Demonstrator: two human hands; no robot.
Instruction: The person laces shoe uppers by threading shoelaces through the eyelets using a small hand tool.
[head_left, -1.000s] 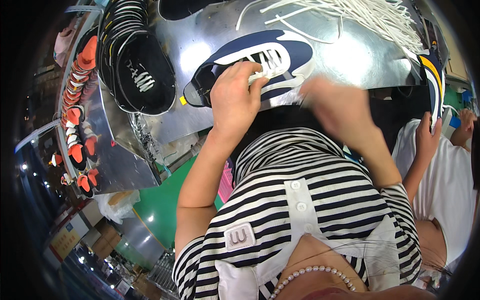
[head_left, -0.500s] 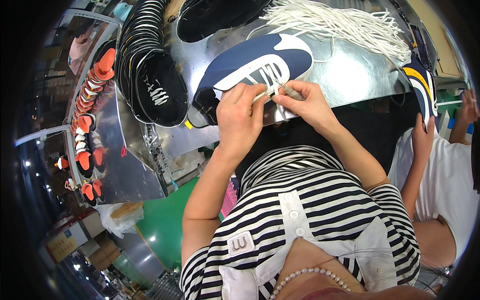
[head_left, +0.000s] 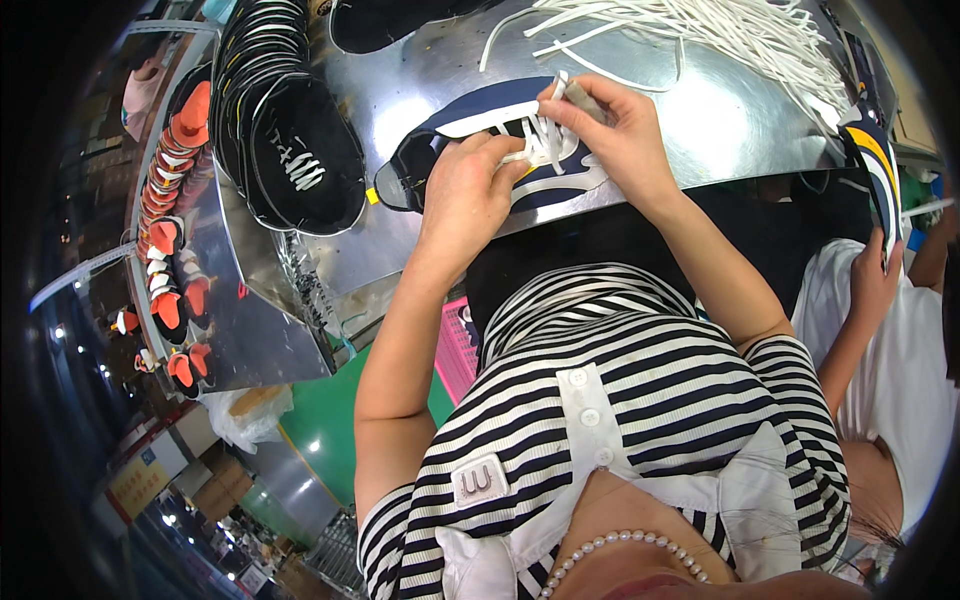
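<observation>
A navy and white shoe upper (head_left: 472,108) lies on its side on the metal bench, its dark opening toward the left. White shoelace (head_left: 545,145) crosses its eyelets in several rows. My left hand (head_left: 468,192) is closed on the upper beside the laced rows; whether its fingertips also pinch lace is hard to see. Above the toe side, my right hand (head_left: 622,135) pinches a raised stretch of white lace near its thumb and forefinger. A small tool with a greyish handle (head_left: 584,98) also sits in that hand, its tip hidden.
A stack of black shoe uppers (head_left: 300,165) stands at left, another dark upper (head_left: 400,22) at the back. Loose white laces (head_left: 700,45) are heaped at the back right. Orange-lined shoe pieces (head_left: 190,120) line the far left. At right, a co-worker's hand (head_left: 872,270) holds another upper (head_left: 872,165).
My right hand has risen away from the left hand, drawing lace up with it. The shoe upper has turned and shifted a little. The co-worker's upper has moved slightly right.
</observation>
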